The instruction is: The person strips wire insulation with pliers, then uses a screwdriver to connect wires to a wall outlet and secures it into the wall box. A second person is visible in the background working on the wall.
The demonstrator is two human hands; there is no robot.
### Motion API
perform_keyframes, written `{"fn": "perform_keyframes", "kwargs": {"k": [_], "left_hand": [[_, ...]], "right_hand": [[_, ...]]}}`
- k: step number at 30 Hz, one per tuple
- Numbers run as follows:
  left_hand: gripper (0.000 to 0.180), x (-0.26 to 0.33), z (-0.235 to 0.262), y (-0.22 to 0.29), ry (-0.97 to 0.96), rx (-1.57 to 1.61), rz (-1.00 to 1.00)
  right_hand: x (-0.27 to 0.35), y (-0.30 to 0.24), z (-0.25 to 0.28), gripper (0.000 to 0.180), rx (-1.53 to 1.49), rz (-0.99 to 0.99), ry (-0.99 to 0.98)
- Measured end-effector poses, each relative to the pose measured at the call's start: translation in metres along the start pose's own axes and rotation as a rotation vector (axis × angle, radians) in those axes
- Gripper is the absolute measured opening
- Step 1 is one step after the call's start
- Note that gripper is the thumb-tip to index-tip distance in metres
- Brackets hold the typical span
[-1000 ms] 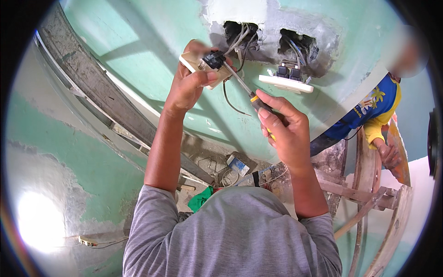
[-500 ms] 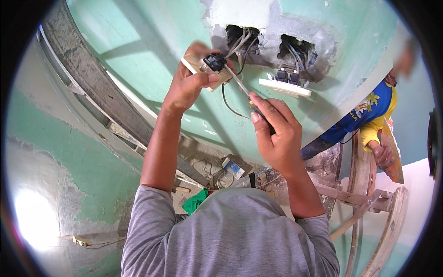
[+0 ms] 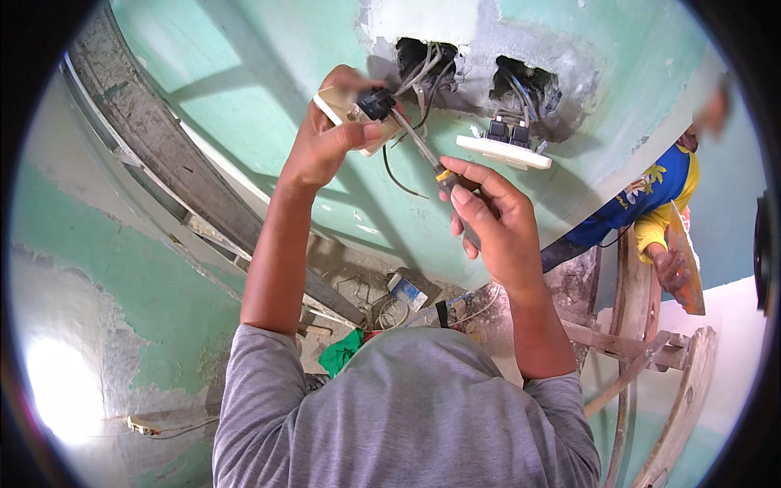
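My left hand (image 3: 329, 130) grips a cream switch plate, its back with a black switch module (image 3: 377, 104) turned toward me. Grey wires (image 3: 423, 71) run from that module into the left wall hole (image 3: 407, 57). In my right hand (image 3: 500, 215) is a screwdriver (image 3: 457, 203) with a dark handle and a yellow collar. Its shaft slants up to the left, and the tip reaches the module's side. One loose dark wire (image 3: 394, 175) dangles below the plate. To the right, a second white plate (image 3: 503, 152) with black modules hangs by wires from the right wall hole (image 3: 529, 85).
A co-worker in a blue and yellow shirt (image 3: 630, 195) stands at the right, one hand holding a flat board (image 3: 686, 260). Wooden ladder parts (image 3: 687, 398) rise at lower right. A long beam (image 3: 171, 122) crosses the left. Below lie a blue-white box (image 3: 407, 291), cables and green cloth (image 3: 340, 351).
My right hand has rolled and its fingers have loosened and resettled around the screwdriver handle, showing more of it. My left hand and the plate have shifted slightly left.
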State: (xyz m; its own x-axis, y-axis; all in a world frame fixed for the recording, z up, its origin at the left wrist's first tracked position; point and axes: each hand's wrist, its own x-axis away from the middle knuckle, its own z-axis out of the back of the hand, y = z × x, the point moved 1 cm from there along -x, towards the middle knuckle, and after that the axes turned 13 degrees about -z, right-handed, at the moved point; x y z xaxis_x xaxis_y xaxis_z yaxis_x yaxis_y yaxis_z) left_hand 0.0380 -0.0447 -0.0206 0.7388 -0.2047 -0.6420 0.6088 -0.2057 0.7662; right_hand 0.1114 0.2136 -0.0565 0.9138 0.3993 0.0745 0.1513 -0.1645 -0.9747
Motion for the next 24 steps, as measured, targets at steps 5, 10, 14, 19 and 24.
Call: {"fn": "perform_keyframes", "kwargs": {"k": [5, 10, 14, 19, 24], "left_hand": [[0.056, 0.002, -0.002, -0.004, 0.059, -0.057, 0.046], [0.053, 0.001, 0.003, -0.005, -0.010, 0.047, 0.010], [0.048, 0.000, -0.002, -0.004, -0.003, 0.094, -0.009], [0.052, 0.003, 0.000, -0.005, 0.010, 0.094, -0.005], [0.068, 0.005, -0.005, 0.005, -0.007, -0.079, 0.055]], "right_hand": [[-0.006, 0.013, -0.008, 0.034, 0.832, 0.784, 0.448], [-0.006, 0.012, -0.009, 0.031, 0.481, 0.538, 0.304], [-0.005, 0.012, -0.006, 0.030, 0.363, 0.451, 0.224], [-0.001, 0.006, -0.007, 0.032, 0.042, 0.093, 0.059], [-0.002, 0.005, 0.003, 0.041, 0.072, 0.046, 0.023]]}}
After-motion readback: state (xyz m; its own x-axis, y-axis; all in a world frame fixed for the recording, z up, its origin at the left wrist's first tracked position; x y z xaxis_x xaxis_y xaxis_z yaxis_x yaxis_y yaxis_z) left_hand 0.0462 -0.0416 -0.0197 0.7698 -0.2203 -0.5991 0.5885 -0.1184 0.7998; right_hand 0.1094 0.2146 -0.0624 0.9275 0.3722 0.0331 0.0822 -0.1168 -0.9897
